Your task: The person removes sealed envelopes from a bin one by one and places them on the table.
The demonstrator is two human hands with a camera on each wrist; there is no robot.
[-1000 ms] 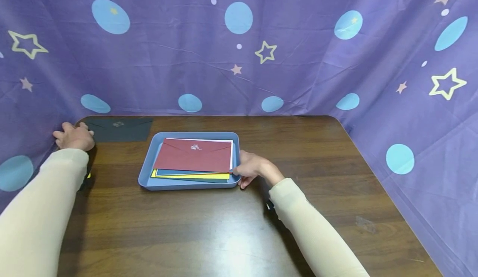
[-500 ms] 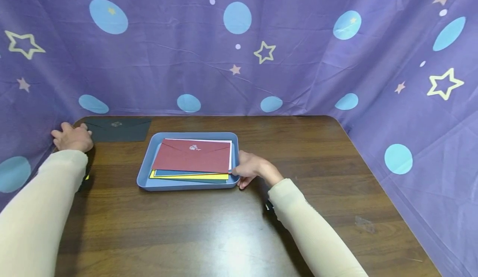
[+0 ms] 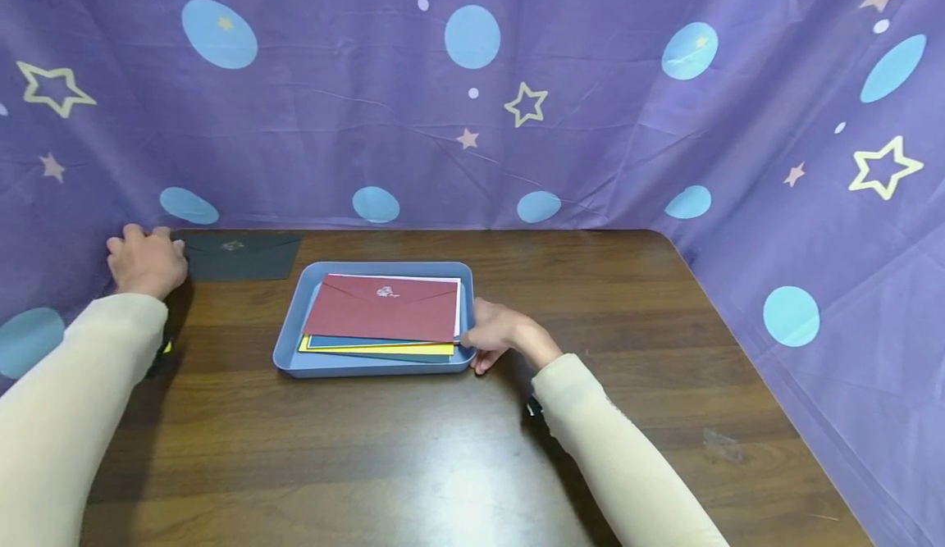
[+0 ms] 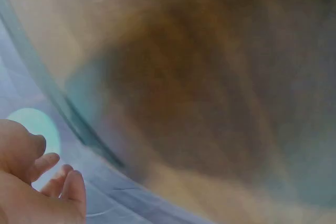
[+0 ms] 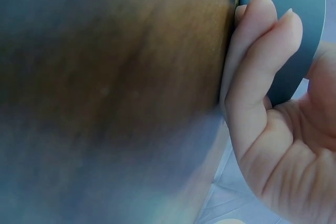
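My left hand [image 3: 147, 264] is over the table's far left corner, beside the left end of a dark green envelope [image 3: 239, 257]. In the left wrist view that hand [image 4: 39, 182] has loosely bent fingers with nothing between them. My right hand [image 3: 496, 335] grips the right end of a shallow blue tray [image 3: 283, 348], thumb over the rim and fingers outside. The right wrist view shows curled fingers [image 5: 260, 51] against the tray's outer wall [image 5: 289, 85]. Inside the tray lies a stack of envelopes, a red envelope [image 3: 384, 311] on top, with blue, yellow [image 3: 391, 350], white and dark green edges showing beneath.
The brown wooden table [image 3: 354, 457] has rounded far corners. A purple curtain [image 3: 317, 145] with stars and dots hangs along its back and both sides, close behind the left hand. A small clear patch [image 3: 722, 445] is on the table at the right.
My left hand has shifted slightly forward and right, toward the table's far edge, its wrist more bent. My right hand, the tray and the envelopes stay in place.
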